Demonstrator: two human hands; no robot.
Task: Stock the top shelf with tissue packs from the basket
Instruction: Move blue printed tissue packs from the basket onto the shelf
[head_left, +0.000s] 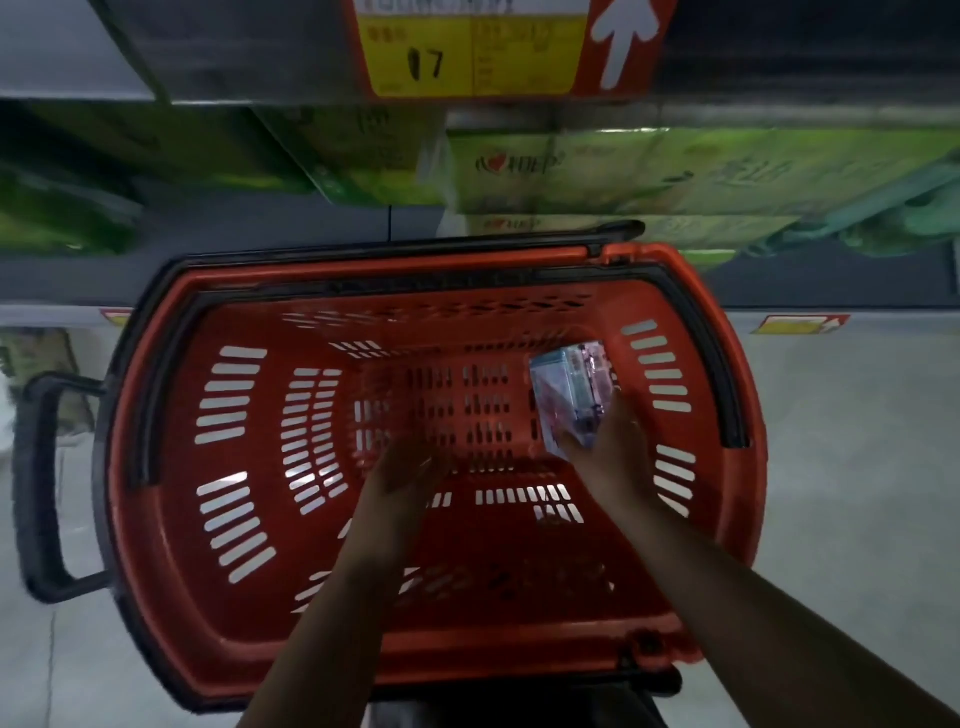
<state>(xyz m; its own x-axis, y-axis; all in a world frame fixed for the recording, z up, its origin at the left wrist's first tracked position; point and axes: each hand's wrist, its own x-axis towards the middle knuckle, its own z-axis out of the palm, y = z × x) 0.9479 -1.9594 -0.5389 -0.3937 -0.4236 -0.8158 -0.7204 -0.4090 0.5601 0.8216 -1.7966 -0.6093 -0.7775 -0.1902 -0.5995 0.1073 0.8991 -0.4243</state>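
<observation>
Down in one red basket (415, 263) lies one pack (569, 384); the right hand (608, 452) grips its near end, while the left hand (405, 467) hovers, fingers spread, holding nothing.

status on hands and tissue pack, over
Right hand holds tissue pack, right end of red basket. Left hand open, empty, inside it. Nothing in the way.

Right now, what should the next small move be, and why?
Probably close the right hand round the tissue pack and lift it out: that hand touches its near end, no other pack shows in the basket, and the left hand is open.
</observation>
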